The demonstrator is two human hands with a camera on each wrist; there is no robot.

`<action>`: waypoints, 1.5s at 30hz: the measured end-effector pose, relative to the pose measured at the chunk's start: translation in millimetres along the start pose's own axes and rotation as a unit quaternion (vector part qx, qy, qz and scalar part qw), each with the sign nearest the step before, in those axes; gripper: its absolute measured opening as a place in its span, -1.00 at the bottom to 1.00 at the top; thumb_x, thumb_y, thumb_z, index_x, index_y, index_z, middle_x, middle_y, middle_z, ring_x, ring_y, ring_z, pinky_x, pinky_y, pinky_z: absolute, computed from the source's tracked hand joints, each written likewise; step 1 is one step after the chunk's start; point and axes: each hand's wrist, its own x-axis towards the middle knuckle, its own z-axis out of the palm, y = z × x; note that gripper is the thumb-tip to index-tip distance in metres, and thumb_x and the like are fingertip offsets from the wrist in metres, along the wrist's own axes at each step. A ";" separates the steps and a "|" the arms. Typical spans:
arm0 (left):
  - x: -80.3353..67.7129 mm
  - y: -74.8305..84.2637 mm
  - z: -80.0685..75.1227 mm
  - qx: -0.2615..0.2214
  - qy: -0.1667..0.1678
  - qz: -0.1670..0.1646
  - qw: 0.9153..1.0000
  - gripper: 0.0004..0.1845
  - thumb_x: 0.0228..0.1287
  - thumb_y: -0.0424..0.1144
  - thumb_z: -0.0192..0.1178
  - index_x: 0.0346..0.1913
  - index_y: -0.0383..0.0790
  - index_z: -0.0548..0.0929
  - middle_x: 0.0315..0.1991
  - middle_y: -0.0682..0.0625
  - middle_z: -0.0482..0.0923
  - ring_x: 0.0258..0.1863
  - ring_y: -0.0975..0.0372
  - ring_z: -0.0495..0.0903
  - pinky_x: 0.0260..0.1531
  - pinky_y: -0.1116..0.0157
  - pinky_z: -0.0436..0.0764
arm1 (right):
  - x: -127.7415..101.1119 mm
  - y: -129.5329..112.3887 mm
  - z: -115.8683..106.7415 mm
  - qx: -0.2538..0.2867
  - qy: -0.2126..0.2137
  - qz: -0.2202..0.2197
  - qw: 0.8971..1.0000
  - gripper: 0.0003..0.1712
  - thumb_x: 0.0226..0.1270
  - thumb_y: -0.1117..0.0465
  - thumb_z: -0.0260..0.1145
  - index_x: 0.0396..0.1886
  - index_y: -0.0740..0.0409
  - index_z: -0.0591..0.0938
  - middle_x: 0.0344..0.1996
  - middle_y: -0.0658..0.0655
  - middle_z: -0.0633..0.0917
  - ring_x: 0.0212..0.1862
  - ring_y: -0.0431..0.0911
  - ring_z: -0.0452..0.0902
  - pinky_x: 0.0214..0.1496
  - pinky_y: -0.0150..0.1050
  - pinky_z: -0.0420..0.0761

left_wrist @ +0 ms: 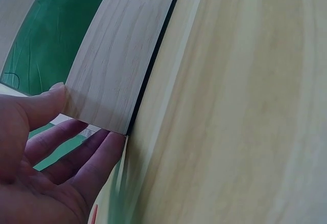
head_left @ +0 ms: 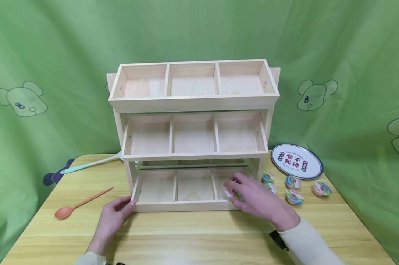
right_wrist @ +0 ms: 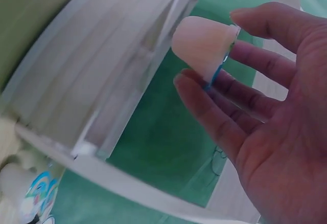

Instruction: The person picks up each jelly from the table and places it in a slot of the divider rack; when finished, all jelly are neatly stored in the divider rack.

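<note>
A pale wooden three-tier rack (head_left: 194, 104) stands on the table, each tier split into three compartments. My left hand (head_left: 114, 213) holds the left front corner of the bottom tier; in the left wrist view its thumb and fingertips grip the end of the front board (left_wrist: 115, 55). Over the bottom tier's right compartment is my right hand (head_left: 257, 197). Between thumb and fingers it holds a small jelly cup (right_wrist: 202, 45) with a pale body and a blue-edged lid, tipped sideways. In the head view that hand partly hides the cup and the compartment.
Right of the rack lie several more jelly cups (head_left: 294, 197), near an oval white plate (head_left: 296, 171) with a dark rim. An orange spoon (head_left: 64, 212) and a utensil with a light green handle (head_left: 90, 164) lie to the left. A green curtain (head_left: 199, 29) hangs behind.
</note>
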 end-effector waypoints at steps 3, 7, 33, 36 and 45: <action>0.7 -0.5 0.0 -0.007 -0.001 -0.005 1.000 -0.49 0.09 -0.05 0.25 0.07 -0.26 0.50 -0.02 -0.15 0.50 -0.08 0.15 0.46 -0.08 0.33 0.50 | 5.9 -5.3 0.1 0.003 0.000 -0.002 1.000 -0.64 0.07 0.10 0.33 -0.09 0.02 0.58 -0.25 -0.09 0.44 -0.38 -0.30 0.35 -0.43 -0.49 0.49; 1.9 -1.6 0.4 -0.027 -0.001 -0.012 1.000 -0.50 0.09 -0.10 0.27 0.06 -0.29 0.50 -0.03 -0.18 0.49 -0.15 0.17 0.51 -0.19 0.42 0.57 | 14.1 -11.1 0.7 0.006 -0.005 -0.004 1.000 -0.64 0.07 0.09 0.32 -0.09 0.02 0.58 -0.24 -0.09 0.44 -0.40 -0.30 0.36 -0.46 -0.52 0.47; 3.5 -3.0 0.7 -0.044 0.004 -0.003 0.999 -0.49 0.03 -0.09 0.31 0.02 -0.30 0.53 -0.07 -0.17 0.52 -0.19 0.20 0.52 -0.22 0.44 0.57 | 48.5 -34.6 14.7 0.044 -0.016 -0.061 0.997 -0.64 0.15 0.13 0.25 -0.01 0.02 0.55 -0.20 -0.12 0.45 -0.30 -0.31 0.39 -0.35 -0.53 0.49; 3.7 -4.8 0.9 -0.041 0.003 -0.006 0.999 -0.48 0.02 -0.07 0.31 0.02 -0.28 0.54 -0.07 -0.15 0.52 -0.18 0.20 0.51 -0.20 0.44 0.56 | 51.8 -35.0 17.7 0.047 -0.020 -0.059 0.997 -0.62 0.16 0.11 0.24 0.01 0.02 0.54 -0.19 -0.12 0.45 -0.30 -0.31 0.38 -0.35 -0.53 0.49; 3.9 -6.3 0.3 -0.051 -0.006 -0.008 0.999 -0.49 0.04 -0.11 0.30 0.04 -0.30 0.51 -0.03 -0.18 0.49 -0.17 0.18 0.52 -0.20 0.43 0.57 | 67.2 -38.7 21.3 0.060 -0.031 -0.058 0.996 -0.66 0.14 0.14 0.25 -0.04 0.02 0.55 -0.21 -0.09 0.44 -0.31 -0.29 0.38 -0.34 -0.56 0.48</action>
